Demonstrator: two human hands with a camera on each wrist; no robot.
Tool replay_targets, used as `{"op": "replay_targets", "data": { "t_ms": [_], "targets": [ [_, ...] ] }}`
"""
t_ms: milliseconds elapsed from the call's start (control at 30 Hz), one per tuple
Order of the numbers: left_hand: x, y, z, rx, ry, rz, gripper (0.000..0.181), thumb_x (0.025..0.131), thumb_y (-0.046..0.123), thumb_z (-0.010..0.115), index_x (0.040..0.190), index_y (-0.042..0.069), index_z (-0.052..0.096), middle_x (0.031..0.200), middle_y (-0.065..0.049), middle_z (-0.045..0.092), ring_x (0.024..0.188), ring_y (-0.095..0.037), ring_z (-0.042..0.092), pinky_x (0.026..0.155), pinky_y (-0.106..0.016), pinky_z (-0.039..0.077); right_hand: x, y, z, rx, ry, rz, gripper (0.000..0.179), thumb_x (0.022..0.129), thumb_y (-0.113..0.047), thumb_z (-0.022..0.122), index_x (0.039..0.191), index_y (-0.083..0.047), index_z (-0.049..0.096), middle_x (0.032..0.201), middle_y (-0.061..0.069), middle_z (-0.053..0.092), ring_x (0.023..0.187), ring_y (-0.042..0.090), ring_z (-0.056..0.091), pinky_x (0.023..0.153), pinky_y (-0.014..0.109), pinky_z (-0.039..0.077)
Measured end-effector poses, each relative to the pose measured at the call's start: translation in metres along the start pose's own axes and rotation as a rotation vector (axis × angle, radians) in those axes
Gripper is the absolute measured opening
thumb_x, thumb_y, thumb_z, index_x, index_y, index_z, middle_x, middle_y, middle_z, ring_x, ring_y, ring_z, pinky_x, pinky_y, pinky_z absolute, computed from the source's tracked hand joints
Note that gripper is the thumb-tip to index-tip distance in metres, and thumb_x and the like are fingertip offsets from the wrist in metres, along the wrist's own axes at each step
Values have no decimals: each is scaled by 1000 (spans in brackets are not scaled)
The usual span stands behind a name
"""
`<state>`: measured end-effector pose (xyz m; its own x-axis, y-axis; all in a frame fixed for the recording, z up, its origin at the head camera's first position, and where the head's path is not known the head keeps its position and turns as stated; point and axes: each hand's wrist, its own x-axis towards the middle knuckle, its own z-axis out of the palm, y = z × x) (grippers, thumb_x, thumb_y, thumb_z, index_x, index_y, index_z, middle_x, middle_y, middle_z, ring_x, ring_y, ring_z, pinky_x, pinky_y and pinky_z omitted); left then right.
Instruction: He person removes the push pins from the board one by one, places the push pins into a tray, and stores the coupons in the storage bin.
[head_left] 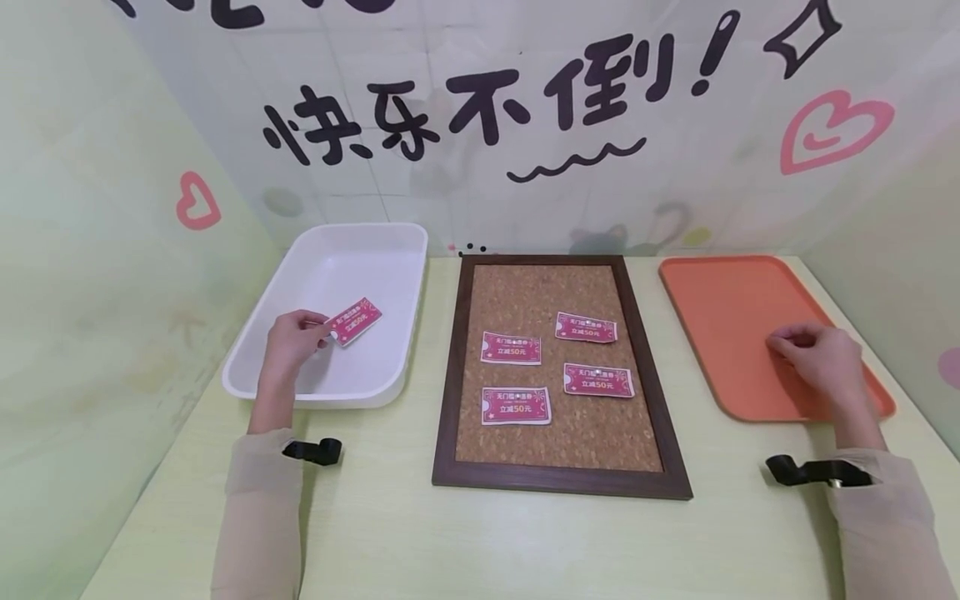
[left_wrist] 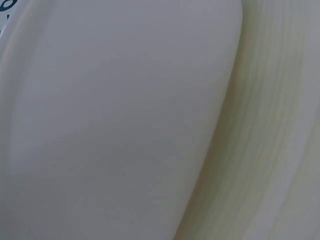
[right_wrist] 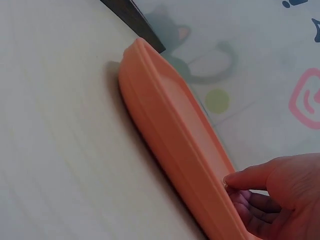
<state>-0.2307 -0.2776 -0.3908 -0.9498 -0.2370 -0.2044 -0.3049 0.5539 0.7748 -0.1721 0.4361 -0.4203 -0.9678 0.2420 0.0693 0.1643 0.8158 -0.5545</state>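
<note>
A flat, rectangular pink paper coupon with white and yellow print (head_left: 354, 321) is over the inside of a white, round-cornered deep tray (head_left: 375, 262); the left hand (head_left: 295, 340) pinches its left corner between thumb and fingers. The right hand (head_left: 819, 360) is over a shallow orange rectangular tray (head_left: 723, 312), its fingers curled and its thumb and fingertips together on a tiny pale object (right_wrist: 225, 184), too small to identify. Between the trays lies a brown cork board with a dark wooden frame (head_left: 555, 448), bearing four similar pink coupons (head_left: 516, 408), two on the left and two on the right, each with a small pale dot near its upper middle. All stand on a pale wood-grain surface (head_left: 555, 546), before a whitish wall with black lettering (head_left: 487, 104) and a pink heart (head_left: 836, 133).
</note>
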Motion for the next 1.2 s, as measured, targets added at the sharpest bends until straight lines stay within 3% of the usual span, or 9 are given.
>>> {"op": "replay_targets", "data": {
  "t_ms": [200, 433, 633, 1000, 1200],
  "targets": [
    [-3, 0, -1, 46, 6, -4, 38, 102, 15, 58, 132, -7, 56, 112, -19, 62, 91, -25, 65, 76, -32, 51, -1, 0, 0, 12, 8, 11, 41, 99, -31, 64, 111, 8, 68, 75, -19, 60, 77, 7, 46, 69, 26, 36],
    [-3, 0, -2, 27, -17, -23, 41, 101, 13, 56, 136, -7, 52, 125, -25, 59, 99, -30, 64, 80, -34, 49, -2, -1, -2, 40, -3, 46, 44, 100, -34, 63, 117, 7, 67, 79, -16, 62, 70, 0, 49, 63, 19, 41],
    [-3, 0, -4, 6, -28, -23, 45, 100, 15, 54, 140, -6, 49, 136, -27, 52, 110, -35, 56, 88, -38, 48, -4, -1, -4, 125, -25, 75, 48, 100, -36, 61, 123, 6, 63, 78, -27, 55, 66, -4, 55, 60, 13, 45],
    [-3, 6, 0, 32, 54, 105, 38, 102, 18, 54, 133, -3, 56, 131, -23, 55, 111, -34, 52, 81, -34, 46, -6, -11, -7, 243, 22, 57, 50, 101, -39, 58, 129, 2, 57, 82, -29, 53, 69, -5, 59, 60, 16, 50],
    [-9, 20, 4, 34, 55, 160, 35, 102, 17, 55, 131, -3, 58, 127, -22, 58, 109, -34, 56, 78, -32, 48, -6, -23, -8, 307, 54, -23, 46, 100, -33, 62, 127, 4, 57, 85, -31, 56, 73, -12, 60, 61, 11, 49]
  ]
}}
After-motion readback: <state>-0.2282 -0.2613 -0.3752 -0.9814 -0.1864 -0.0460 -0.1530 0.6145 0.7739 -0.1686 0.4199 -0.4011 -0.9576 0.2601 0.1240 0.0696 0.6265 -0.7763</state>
